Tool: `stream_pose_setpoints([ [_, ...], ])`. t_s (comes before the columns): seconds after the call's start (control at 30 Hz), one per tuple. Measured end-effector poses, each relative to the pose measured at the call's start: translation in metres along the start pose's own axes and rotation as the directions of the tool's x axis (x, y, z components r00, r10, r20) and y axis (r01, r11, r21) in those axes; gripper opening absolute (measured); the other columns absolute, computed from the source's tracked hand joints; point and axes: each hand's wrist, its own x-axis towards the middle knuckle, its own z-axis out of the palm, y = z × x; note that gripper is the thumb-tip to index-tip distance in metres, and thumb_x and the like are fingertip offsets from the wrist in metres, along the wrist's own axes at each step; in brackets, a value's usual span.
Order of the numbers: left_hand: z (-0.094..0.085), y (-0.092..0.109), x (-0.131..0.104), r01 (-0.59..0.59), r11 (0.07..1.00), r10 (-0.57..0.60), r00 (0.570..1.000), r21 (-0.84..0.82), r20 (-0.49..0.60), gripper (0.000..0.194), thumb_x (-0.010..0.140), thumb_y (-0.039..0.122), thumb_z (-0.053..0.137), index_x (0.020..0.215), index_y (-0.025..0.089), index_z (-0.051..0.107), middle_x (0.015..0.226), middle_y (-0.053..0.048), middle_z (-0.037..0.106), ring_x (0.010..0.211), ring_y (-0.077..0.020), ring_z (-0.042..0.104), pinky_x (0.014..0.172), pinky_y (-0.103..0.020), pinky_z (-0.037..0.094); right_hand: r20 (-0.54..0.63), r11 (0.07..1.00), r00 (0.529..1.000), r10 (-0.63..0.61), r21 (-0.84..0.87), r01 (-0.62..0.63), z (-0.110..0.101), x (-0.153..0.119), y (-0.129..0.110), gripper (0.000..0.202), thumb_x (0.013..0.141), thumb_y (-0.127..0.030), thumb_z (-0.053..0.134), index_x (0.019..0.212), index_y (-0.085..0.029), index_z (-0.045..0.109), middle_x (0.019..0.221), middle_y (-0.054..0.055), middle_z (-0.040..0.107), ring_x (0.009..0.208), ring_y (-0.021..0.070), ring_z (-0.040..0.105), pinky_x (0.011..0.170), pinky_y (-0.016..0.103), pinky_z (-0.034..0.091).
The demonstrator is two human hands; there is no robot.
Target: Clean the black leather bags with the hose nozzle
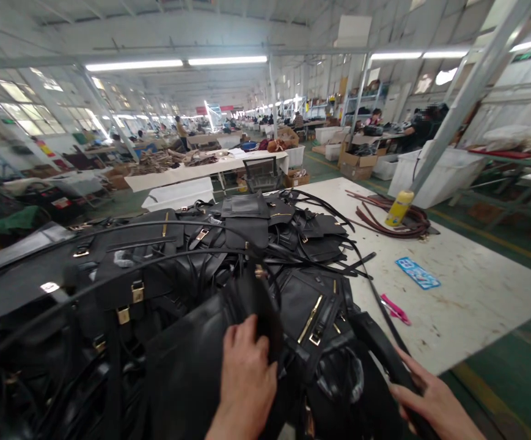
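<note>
My left hand point(247, 366) is closed, its fingers curled over the edge of a black leather bag point(185, 360) that is smeared by motion. My right hand point(432, 394) grips a broad black strap point(387, 351) near the front edge of the table, thumb and fingers around it. A heap of black leather bags point(247, 226) with gold buckles and zips lies in front of and around both hands. One bag with a gold zip point(310, 318) sits between my hands. Long thin straps trail across the heap.
The white table point(467, 269) bears a pink cutter-like tool point(396, 310), a blue-and-white card point(417, 272), a yellow bottle point(399, 208) and coiled brown straps point(370, 214). Behind stand a chair point(263, 174), a metal post point(467, 98) and white bins point(423, 174). People sit farther off.
</note>
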Motion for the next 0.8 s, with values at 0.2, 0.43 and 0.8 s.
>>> stream_pose_setpoints([
  [0.2, 0.031, -0.095, -0.015, -0.669, 0.450, 0.151, 0.709, 0.591, 0.689, 0.061, 0.061, 0.017, 0.064, 0.119, 0.024, 0.047, 0.139, -0.008, 0.028, 0.129, -0.0325, 0.012, 0.097, -0.063, -0.002, -0.092, 0.999, 0.995, 0.031, 0.041, -0.028, -0.011, -0.010, 0.014, 0.092, 0.067, -0.044, 0.055, 0.138, -0.013, 0.006, 0.046, -0.004, 0.056, 0.039, 0.0188, 0.054, 0.039, 0.029, 0.045],
  [0.43, -0.040, -0.103, 0.016, -0.687, 0.131, 0.369, 0.703, 0.715, 0.608, 0.043, 0.082, 0.021, 0.039, 0.124, 0.019, 0.040, 0.131, -0.010, 0.041, 0.124, -0.0206, 0.032, 0.099, -0.045, 0.030, 0.079, 0.995, 0.992, -0.100, 0.002, 0.100, 0.012, -0.015, -0.011, 0.077, 0.069, -0.036, 0.054, 0.137, -0.019, 0.021, 0.103, 0.008, 0.061, 0.055, 0.0173, 0.057, 0.044, 0.026, 0.046],
  [0.8, -0.062, -0.116, 0.024, -0.572, -0.129, 0.325, 0.747, 0.810, 0.579, 0.045, 0.081, 0.015, 0.037, 0.126, 0.023, 0.039, 0.137, -0.006, 0.033, 0.127, -0.0221, 0.024, 0.099, -0.046, 0.029, 0.566, 0.907, 0.817, -0.105, -0.282, 0.312, 0.079, -0.023, -0.046, 0.066, 0.055, -0.006, 0.050, 0.117, -0.028, 0.051, 0.086, -0.005, 0.067, 0.070, 0.0166, 0.061, 0.060, 0.018, 0.045],
])
